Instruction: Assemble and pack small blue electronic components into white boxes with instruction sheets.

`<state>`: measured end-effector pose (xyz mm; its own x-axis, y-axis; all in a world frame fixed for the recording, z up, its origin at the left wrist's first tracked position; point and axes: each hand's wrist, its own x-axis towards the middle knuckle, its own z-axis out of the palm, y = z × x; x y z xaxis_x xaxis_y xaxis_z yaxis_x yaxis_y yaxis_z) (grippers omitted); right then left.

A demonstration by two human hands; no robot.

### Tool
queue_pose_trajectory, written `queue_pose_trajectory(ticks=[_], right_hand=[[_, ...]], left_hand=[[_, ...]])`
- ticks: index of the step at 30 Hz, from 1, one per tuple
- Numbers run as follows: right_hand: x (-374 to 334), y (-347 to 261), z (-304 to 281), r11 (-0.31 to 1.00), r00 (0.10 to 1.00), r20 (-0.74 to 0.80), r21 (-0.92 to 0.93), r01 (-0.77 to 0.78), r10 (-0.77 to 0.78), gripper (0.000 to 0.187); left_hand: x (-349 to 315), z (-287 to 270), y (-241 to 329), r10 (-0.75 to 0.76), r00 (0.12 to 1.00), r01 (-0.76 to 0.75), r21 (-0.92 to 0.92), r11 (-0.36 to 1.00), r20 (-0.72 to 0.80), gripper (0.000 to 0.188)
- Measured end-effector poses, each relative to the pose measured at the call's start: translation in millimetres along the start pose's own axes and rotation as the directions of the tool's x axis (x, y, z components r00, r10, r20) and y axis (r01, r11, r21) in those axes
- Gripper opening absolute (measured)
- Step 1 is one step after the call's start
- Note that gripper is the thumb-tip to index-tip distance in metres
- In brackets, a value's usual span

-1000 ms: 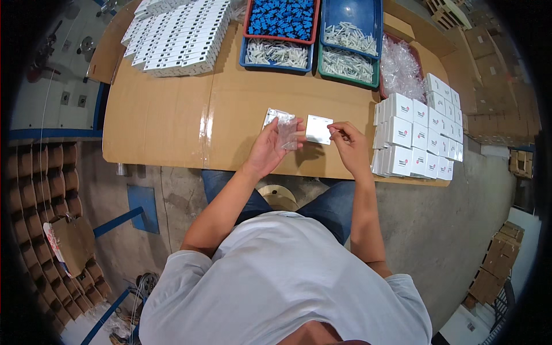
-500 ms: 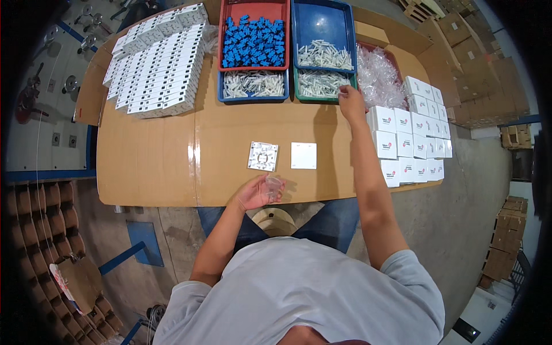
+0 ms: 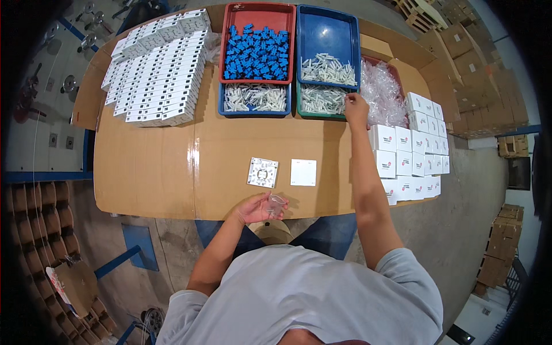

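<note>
My left hand (image 3: 255,209) is closed round a small clear plastic bag (image 3: 277,205) at the table's near edge. My right hand (image 3: 357,109) reaches to the right end of a green tray (image 3: 322,117) of small white screws or plugs. Its fingers are pinched together; anything between them is too small to make out. On the cardboard surface, just beyond my left hand, lies a square white frame plate (image 3: 263,172) with a round cut-out and fittings. A plain white square plate (image 3: 303,172) lies flat to its right.
A blue tray (image 3: 328,34) overlaps the green one. Left of these, a red tray (image 3: 259,14) of blue parts overlaps another blue tray (image 3: 253,113). Clear bags (image 3: 382,95) fill a bin. White boxes (image 3: 384,164) stand at right; stacked white units (image 3: 158,75) at far left.
The whole view has shifted, so the table appears lower. My right hand stays at the green tray's right end, and my left still holds the bag.
</note>
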<state>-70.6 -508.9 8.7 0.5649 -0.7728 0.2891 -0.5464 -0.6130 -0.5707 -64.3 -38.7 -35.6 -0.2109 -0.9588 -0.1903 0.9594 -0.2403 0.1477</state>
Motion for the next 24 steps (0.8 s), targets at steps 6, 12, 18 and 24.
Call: queue_pose_trajectory(ticks=[6, 12, 18, 24], right_hand=[[-54, -51, -44, 0.739, 0.959, 0.212, 0.613, -0.279, 0.186, 0.014], [-173, -118, -70, 0.634, 0.85, 0.525, 0.667, -0.391, -0.028, 0.019], [-247, -160, -63, 0.76, 0.75, 0.647, 0.553, -0.342, -0.134, 0.022], [-249, -174, -71, 0.839, 0.596, 0.78, 0.446, -0.313, -0.192, 0.013]], left_hand=[[1, -18, -8, 0.061, 0.998, -0.059, -0.104, 0.993, 0.015, 0.069], [9, -12, 3, 0.068, 0.997, -0.066, -0.056, 0.996, 0.036, 0.069], [5, -2, 3, 0.075, 0.996, -0.069, -0.096, 0.993, 0.053, 0.063], [7, -7, -4, 0.106, 0.994, -0.105, -0.051, 0.993, 0.028, 0.058]])
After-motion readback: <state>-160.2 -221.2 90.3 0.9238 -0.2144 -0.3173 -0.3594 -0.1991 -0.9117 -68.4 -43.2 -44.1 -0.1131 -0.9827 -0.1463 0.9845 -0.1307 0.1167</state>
